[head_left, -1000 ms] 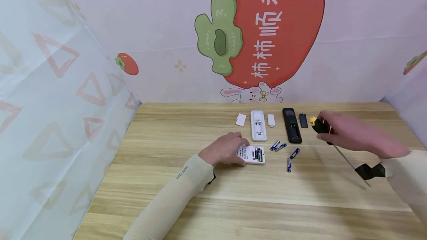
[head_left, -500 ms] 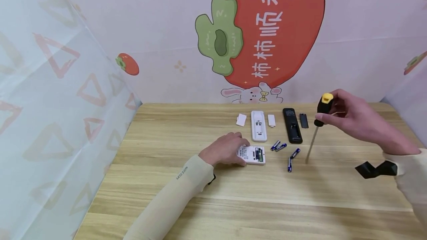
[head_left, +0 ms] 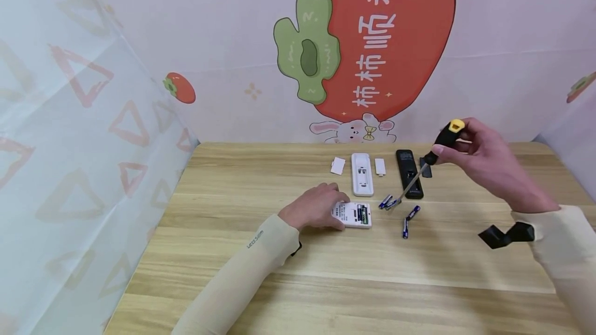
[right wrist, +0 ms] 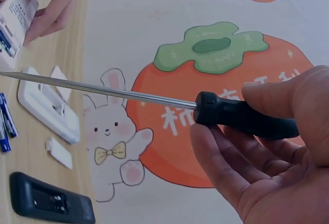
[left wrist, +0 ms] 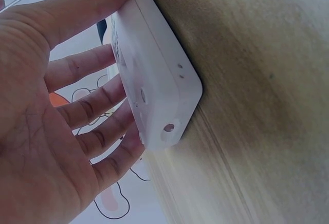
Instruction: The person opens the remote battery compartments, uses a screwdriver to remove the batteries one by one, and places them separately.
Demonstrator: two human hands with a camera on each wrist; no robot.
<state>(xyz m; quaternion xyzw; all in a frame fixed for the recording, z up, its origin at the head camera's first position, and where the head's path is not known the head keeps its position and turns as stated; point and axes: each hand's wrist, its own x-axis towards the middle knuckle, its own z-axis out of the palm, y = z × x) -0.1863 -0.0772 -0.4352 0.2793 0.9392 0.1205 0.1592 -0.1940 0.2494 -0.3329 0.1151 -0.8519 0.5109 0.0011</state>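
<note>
Gripped by the right hand [head_left: 486,162], a screwdriver [head_left: 446,141] is being held aslant above the table [head_left: 233,190], its black handle being pinched between thumb and fingers. In the head view, the black remote [head_left: 406,162] is being crossed by the thin shaft, so part of its battery bay is being hidden. The tip is being lost against the upper loose batteries [head_left: 384,201]; whether they are being touched cannot be told. In the right wrist view, the tip is being cut off at the frame edge.

By the left hand [head_left: 316,206], a white device [head_left: 346,213] is being clasped flat on the table, thumb along one edge and fingers along the other, some fingertips being hidden behind it. One end is being covered by the hand, and two batteries [head_left: 362,214] are being held in its compartment. Lower loose batteries [head_left: 412,213] are being seen farther right. Behind, a white remote [head_left: 362,162] is being flanked by two white covers [head_left: 380,166]. A black cover [head_left: 426,170] is being partly blocked by the screwdriver. Both forearms are being cropped.
</note>
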